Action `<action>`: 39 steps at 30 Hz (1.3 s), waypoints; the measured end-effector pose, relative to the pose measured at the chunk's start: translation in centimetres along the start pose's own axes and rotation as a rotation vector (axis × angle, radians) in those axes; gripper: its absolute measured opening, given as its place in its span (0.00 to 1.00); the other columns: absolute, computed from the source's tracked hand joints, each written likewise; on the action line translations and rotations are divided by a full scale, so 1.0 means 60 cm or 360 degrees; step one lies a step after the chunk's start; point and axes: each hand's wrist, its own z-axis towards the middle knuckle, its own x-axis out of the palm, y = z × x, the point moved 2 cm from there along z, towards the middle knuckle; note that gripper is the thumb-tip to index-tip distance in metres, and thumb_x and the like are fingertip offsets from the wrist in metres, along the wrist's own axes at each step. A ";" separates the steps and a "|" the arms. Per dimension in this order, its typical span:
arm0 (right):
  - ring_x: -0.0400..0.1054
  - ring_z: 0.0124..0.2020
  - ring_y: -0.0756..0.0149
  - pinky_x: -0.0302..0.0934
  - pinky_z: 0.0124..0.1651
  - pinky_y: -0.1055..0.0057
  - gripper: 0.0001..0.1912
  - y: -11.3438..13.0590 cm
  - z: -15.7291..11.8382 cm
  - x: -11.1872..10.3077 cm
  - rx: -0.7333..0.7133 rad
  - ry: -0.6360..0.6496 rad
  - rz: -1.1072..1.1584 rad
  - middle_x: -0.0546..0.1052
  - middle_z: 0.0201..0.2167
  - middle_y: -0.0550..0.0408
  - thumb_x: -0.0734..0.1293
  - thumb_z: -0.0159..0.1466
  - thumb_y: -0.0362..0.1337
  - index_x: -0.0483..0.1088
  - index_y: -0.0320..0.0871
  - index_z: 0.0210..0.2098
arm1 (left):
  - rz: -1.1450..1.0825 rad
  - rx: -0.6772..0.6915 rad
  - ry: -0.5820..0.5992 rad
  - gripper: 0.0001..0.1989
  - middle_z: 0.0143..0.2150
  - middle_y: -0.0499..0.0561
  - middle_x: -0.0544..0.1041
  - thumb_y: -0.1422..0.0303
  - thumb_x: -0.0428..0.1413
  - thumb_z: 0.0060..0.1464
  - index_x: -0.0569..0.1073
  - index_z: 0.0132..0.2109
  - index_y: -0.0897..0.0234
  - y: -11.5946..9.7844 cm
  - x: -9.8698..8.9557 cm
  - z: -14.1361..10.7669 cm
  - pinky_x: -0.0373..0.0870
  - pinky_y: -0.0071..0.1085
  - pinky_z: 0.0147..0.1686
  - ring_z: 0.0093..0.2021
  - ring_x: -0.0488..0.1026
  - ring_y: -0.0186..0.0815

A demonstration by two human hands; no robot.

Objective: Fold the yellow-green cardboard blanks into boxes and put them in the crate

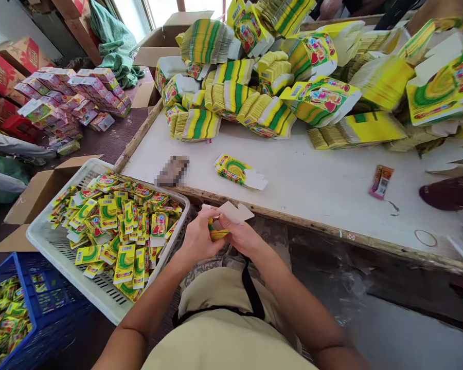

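Small carton point(218, 235), the yellow and green one: where is it now?

In front of the person's body, just off the near edge of the bench point(316, 172), with white flaps standing out at its top

And how does each grip stand?

Left grip point(198, 235) is clamped on the carton from one side, right grip point(244, 238) from the other, thumb near the white flaps; the fingers hide much of the print

What lies on the bench nearest to them?

A second carton point(233, 169), lying with its white flap pointing right, and left of it a pixelated object point(173, 171) I cannot make out

Farther back?

Stacks of flat cartons point(270, 115), piled in a heap along the far side

Anything to the right?

A small orange and pink packet point(381, 181), with a thin ring point(425, 237) nearer the edge

And beside the person's left arm?

A white basket point(31, 232) full of jumbled yellow and green cartons, just beside the bench, and a blue crate point(26, 298) lower down, holding more of them
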 end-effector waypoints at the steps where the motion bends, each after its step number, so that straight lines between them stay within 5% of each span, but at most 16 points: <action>1: 0.69 0.58 0.54 0.63 0.61 0.57 0.30 -0.002 -0.001 -0.001 -0.0013 -0.0037 0.0011 0.77 0.54 0.51 0.75 0.52 0.58 0.75 0.48 0.48 | -0.0016 -0.0038 0.0030 0.29 0.49 0.55 0.74 0.69 0.58 0.47 0.56 0.55 0.60 0.001 0.000 0.001 0.72 0.32 0.35 0.39 0.76 0.38; 8: 0.72 0.54 0.51 0.66 0.57 0.54 0.32 -0.005 -0.002 -0.014 0.0053 -0.0108 0.0331 0.80 0.48 0.50 0.73 0.52 0.61 0.74 0.47 0.47 | -0.0061 -0.0096 0.0074 0.30 0.47 0.54 0.74 0.69 0.58 0.46 0.57 0.55 0.60 0.004 0.004 0.001 0.72 0.32 0.36 0.39 0.76 0.37; 16: 0.74 0.51 0.54 0.69 0.54 0.55 0.21 -0.035 0.008 0.010 0.0301 0.0103 0.0462 0.82 0.43 0.48 0.63 0.63 0.52 0.73 0.44 0.46 | 0.0023 0.0164 -0.0237 0.29 0.44 0.52 0.71 0.69 0.57 0.47 0.57 0.56 0.59 -0.001 0.007 -0.007 0.71 0.38 0.44 0.43 0.74 0.40; 21: 0.71 0.56 0.52 0.65 0.60 0.53 0.28 -0.019 -0.003 0.001 -0.0149 -0.0145 0.0002 0.78 0.53 0.47 0.63 0.63 0.57 0.72 0.44 0.53 | -0.0009 -0.0039 -0.0061 0.29 0.45 0.53 0.71 0.68 0.58 0.47 0.57 0.56 0.61 -0.003 0.001 -0.004 0.71 0.34 0.37 0.40 0.74 0.39; 27: 0.48 0.71 0.56 0.46 0.72 0.55 0.28 0.005 -0.029 0.005 -0.0895 -0.0037 -0.1468 0.52 0.71 0.51 0.60 0.69 0.38 0.57 0.46 0.68 | 0.0003 -0.0204 0.0263 0.23 0.46 0.57 0.69 0.72 0.55 0.47 0.63 0.52 0.64 0.018 0.028 -0.005 0.73 0.36 0.35 0.40 0.73 0.42; 30: 0.47 0.72 0.57 0.50 0.71 0.57 0.32 -0.010 -0.021 -0.005 -0.0951 -0.0004 -0.1739 0.46 0.73 0.55 0.58 0.67 0.31 0.50 0.50 0.70 | -0.0012 -0.0202 0.0281 0.23 0.47 0.57 0.67 0.76 0.54 0.45 0.64 0.51 0.63 0.024 0.035 -0.006 0.73 0.35 0.36 0.42 0.72 0.41; 33: 0.53 0.70 0.59 0.52 0.70 0.57 0.32 -0.016 -0.004 -0.032 -0.0941 0.0026 -0.1649 0.54 0.71 0.56 0.57 0.66 0.29 0.55 0.52 0.68 | -0.0079 -0.0332 0.0189 0.30 0.49 0.57 0.66 0.73 0.58 0.45 0.59 0.55 0.64 0.024 0.025 -0.008 0.74 0.36 0.40 0.43 0.71 0.40; 36: 0.60 0.66 0.58 0.54 0.68 0.53 0.28 -0.009 0.009 -0.063 -0.0864 -0.0250 -0.1479 0.66 0.65 0.53 0.57 0.68 0.32 0.58 0.50 0.67 | 0.0027 -0.0467 0.0194 0.31 0.49 0.57 0.68 0.71 0.60 0.44 0.59 0.56 0.64 0.023 0.006 -0.012 0.72 0.42 0.45 0.47 0.71 0.44; 39: 0.55 0.69 0.56 0.53 0.69 0.53 0.27 0.000 0.006 -0.066 -0.0890 -0.0288 -0.1623 0.58 0.69 0.49 0.59 0.69 0.37 0.58 0.46 0.67 | 0.0048 -0.0488 0.0218 0.26 0.47 0.55 0.72 0.72 0.59 0.46 0.63 0.53 0.63 0.026 -0.012 -0.014 0.71 0.40 0.46 0.47 0.72 0.43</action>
